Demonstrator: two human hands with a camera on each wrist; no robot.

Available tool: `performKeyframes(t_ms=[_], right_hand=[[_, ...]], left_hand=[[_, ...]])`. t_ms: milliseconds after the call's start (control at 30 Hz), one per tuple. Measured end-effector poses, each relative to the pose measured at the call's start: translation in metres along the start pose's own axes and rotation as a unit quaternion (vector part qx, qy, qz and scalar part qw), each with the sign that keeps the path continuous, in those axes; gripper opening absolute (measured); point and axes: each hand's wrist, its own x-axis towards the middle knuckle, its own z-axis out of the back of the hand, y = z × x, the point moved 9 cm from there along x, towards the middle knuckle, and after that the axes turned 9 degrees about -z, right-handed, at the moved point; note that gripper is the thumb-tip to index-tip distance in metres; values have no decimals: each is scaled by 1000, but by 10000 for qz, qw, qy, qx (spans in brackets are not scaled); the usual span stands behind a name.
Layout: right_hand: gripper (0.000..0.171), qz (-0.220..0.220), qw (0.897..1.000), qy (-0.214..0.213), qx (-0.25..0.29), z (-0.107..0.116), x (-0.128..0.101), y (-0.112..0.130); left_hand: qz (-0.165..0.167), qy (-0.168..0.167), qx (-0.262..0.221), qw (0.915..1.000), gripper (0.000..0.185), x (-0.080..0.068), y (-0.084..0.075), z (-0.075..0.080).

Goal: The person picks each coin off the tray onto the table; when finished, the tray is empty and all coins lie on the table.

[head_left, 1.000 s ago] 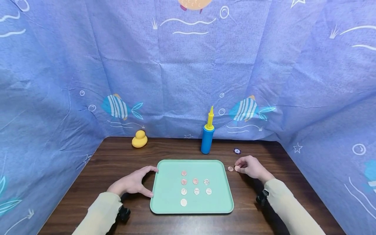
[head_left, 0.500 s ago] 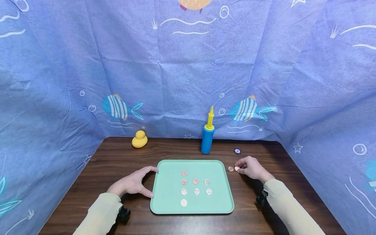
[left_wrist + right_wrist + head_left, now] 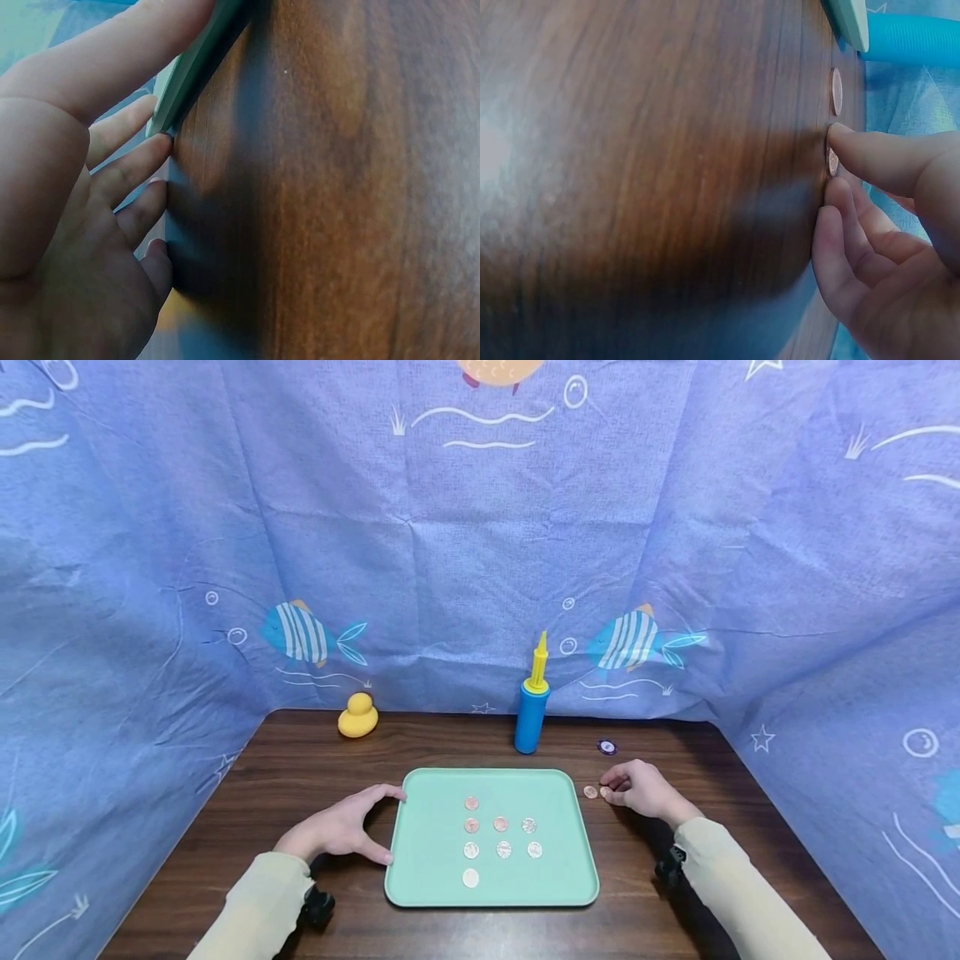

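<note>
A mint-green tray lies mid-table with several coins set in rows on it. My left hand rests against the tray's left edge, thumb and fingers straight and spread along the rim. My right hand is on the table just right of the tray, fingers curled. Its thumb and forefinger tips pinch a copper coin lying flat on the wood. A second copper coin lies between that one and the tray, untouched, and shows as the upper coin in the right wrist view.
A blue and yellow hand pump stands behind the tray, with a yellow rubber duck at the back left. A small purple chip lies behind my right hand. Blue fish-print cloth walls the dark wooden table on three sides.
</note>
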Motion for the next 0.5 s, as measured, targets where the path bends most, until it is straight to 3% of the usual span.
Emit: performKeyframes(t_ms=[267, 500], right_hand=[[19, -15, 9999, -129, -92, 2, 2, 17], [18, 453, 9989, 48, -102, -5, 5, 52]], left_hand=[[7, 51, -20, 10000, 93, 0, 1, -1], [16, 29, -46, 10000, 93, 0, 0, 0]])
